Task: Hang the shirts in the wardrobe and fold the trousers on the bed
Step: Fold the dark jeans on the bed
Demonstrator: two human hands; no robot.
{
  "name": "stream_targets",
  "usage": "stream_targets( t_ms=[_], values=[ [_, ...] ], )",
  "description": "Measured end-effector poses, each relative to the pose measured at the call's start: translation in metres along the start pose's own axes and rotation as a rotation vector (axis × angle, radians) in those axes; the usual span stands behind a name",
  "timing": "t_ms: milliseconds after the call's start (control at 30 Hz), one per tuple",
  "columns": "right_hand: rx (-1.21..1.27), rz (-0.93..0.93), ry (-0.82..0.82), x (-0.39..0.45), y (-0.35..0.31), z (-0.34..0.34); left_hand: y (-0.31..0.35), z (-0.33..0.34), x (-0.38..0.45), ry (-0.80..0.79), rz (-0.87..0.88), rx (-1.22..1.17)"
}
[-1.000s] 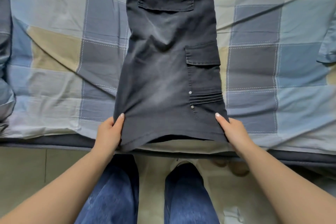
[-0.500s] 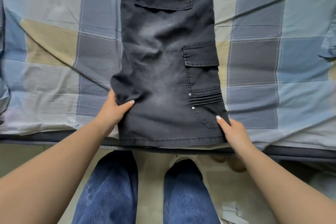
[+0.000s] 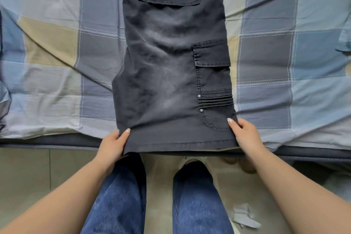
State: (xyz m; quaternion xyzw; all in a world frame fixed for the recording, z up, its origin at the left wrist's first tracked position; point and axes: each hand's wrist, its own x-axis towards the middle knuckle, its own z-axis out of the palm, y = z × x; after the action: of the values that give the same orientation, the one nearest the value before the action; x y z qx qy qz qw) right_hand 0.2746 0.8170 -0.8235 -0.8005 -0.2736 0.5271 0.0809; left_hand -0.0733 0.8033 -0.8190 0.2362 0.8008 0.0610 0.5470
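Note:
Dark grey cargo trousers (image 3: 167, 74) lie lengthwise on the bed, folded leg on leg, with the hem at the near bed edge and the waist running out of view at the top. A flap pocket sits on their right side. My left hand (image 3: 112, 146) pinches the hem's left corner, thumb on top of the cloth. My right hand (image 3: 245, 137) grips the hem's right corner the same way.
The bed carries a checked blue, grey and tan sheet (image 3: 57, 53), creased around the trousers. A light blue garment (image 3: 344, 42) pokes in at the right edge. Below the bed edge are my jeans-clad legs (image 3: 121, 195), a tiled floor and a scrap of pale cloth (image 3: 245, 216).
My left hand slid from the trousers' left side down to the hem's left corner. The left edge of the leg now lies straighter. My right hand stayed at the right corner.

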Motion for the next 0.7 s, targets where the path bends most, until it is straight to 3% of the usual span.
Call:
stream_targets(
  t_ms=[67,167,333,433,600,700],
  values=[
    [0.003,0.001,0.025,0.001,-0.002,0.002,-0.006,0.002,-0.002,0.061,-0.021,-0.017],
    [0.027,0.02,0.013,0.004,-0.001,0.003,-0.011,0.002,-0.005,-0.053,-0.045,-0.188],
    [0.001,0.03,-0.058,-0.005,0.011,-0.007,-0.023,-0.007,-0.009,0.023,0.0,-0.019],
    [0.048,0.041,-0.044,-0.009,0.001,-0.01,-0.01,-0.01,-0.016,0.016,0.005,-0.125],
    [0.474,0.103,-0.064,-0.009,-0.032,-0.025,0.051,-0.03,-0.017,0.078,0.15,-0.396],
    [0.647,0.05,-0.063,-0.002,-0.071,-0.039,0.105,-0.046,-0.012,0.083,0.249,-0.533]
  ],
)
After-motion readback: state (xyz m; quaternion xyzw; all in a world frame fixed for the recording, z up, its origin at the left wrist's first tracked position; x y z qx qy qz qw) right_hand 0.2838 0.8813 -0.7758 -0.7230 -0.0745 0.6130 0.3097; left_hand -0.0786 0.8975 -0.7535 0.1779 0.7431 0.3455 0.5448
